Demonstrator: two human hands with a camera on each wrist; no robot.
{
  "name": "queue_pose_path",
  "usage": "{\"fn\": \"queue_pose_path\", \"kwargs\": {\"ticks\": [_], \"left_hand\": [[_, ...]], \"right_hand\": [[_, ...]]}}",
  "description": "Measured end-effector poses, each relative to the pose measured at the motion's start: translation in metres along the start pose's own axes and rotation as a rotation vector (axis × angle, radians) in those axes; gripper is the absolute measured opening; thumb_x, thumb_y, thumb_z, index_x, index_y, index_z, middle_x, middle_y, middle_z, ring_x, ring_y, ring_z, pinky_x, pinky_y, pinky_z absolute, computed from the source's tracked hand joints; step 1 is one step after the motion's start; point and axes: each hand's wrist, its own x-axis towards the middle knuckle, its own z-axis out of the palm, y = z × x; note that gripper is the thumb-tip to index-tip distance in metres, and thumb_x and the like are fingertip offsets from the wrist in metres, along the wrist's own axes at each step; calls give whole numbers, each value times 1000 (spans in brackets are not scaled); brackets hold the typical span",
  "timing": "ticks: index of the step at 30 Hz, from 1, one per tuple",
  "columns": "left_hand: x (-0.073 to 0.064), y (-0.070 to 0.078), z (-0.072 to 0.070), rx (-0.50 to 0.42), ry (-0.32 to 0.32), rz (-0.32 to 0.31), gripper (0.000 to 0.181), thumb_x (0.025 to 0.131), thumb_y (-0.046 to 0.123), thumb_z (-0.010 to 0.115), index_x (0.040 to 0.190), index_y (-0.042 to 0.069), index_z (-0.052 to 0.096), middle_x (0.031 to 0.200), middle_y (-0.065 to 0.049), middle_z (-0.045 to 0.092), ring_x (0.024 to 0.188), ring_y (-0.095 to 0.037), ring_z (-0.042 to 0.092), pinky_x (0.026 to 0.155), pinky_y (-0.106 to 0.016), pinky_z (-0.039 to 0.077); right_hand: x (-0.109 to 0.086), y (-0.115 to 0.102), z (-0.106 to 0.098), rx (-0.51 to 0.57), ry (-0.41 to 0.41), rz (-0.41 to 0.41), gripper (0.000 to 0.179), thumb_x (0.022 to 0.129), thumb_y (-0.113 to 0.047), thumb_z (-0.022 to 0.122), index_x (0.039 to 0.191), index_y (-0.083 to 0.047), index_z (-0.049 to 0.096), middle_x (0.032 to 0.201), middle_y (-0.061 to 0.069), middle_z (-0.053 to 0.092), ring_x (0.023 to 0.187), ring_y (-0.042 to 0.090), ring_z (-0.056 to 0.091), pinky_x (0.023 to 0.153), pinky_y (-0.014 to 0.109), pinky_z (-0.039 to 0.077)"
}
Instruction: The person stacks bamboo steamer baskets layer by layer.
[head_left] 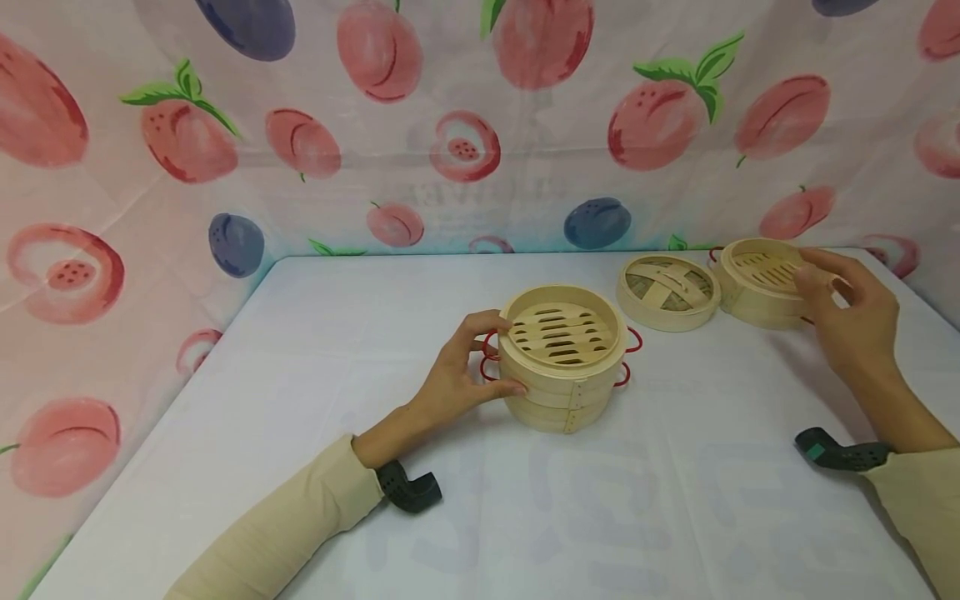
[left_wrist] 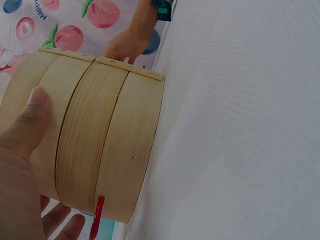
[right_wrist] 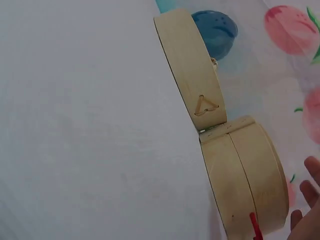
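A stack of two round bamboo steamer baskets (head_left: 564,396) with red side handles stands mid-table, slatted bottom visible from above. My left hand (head_left: 465,362) grips its left side, thumb on the front wall and index finger at the top rim. In the left wrist view the thumb presses on the upper tier of the stack (left_wrist: 115,145), other fingers spread below. At the back right, my right hand (head_left: 855,312) is by the right rim of another bamboo steamer basket (head_left: 757,296). In the right wrist view its fingers (right_wrist: 311,192) are spread beside that basket (right_wrist: 235,175).
A woven bamboo steamer lid (head_left: 669,312) lies between the stack and the right basket, close against the latter. The white tabletop (head_left: 315,333) ends at a fruit-printed cloth (head_left: 525,167) behind. Dark wrist-worn devices (head_left: 408,487) stick out from both sleeves.
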Motion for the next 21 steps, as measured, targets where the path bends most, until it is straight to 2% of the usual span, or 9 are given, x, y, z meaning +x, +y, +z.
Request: {"fn": "queue_pose_path", "kwargs": {"ticks": [6, 8, 11, 15, 18, 21], "left_hand": [[6, 24, -3, 9, 0, 26, 79, 58, -9, 87, 121, -2, 40, 121, -24, 48, 118, -31, 45, 74, -54, 48], [8, 31, -5, 18, -1, 28, 78, 58, -11, 86, 120, -3, 40, 120, -23, 48, 118, -29, 46, 74, -53, 48], [8, 33, -5, 16, 2, 30, 77, 57, -12, 85, 119, -4, 40, 119, -25, 48, 117, -30, 46, 73, -55, 48], [7, 28, -4, 7, 3, 27, 79, 56, -11, 86, 120, -3, 41, 121, -25, 48, 116, -30, 46, 73, -56, 48], [4, 16, -2, 3, 3, 24, 81, 57, -9, 87, 123, -1, 41, 123, -22, 48, 119, -30, 45, 74, -54, 49], [1, 4, 0, 4, 3, 15, 83, 57, -5, 89, 125, 2, 42, 124, -17, 48, 120, -28, 44, 75, -51, 49]], "right_hand": [[-2, 11, -5, -106, -34, 144, 45, 96, -37, 54, 141, -33, 48, 146, -8, 39, 137, 9, 24, 113, 32, 13], [-1, 13, -5, -114, -43, 154, 47, 97, -38, 54, 142, -32, 46, 149, -6, 35, 139, 12, 21, 113, 36, 11], [-1, 15, -4, -126, -82, 151, 51, 96, -39, 54, 145, -26, 43, 154, 2, 25, 142, 17, 14, 113, 44, 9], [-2, 19, -1, -153, -152, 163, 58, 96, -42, 53, 148, -21, 38, 157, 11, 13, 144, 24, 5, 112, 52, 12], [-3, 23, 0, -154, -162, 175, 59, 95, -41, 56, 146, -17, 40, 157, 12, 11, 144, 24, 3, 110, 54, 17], [-3, 24, 2, -139, -157, 193, 60, 93, -40, 59, 144, -14, 42, 157, 12, 7, 144, 24, 1, 110, 53, 18]]}}
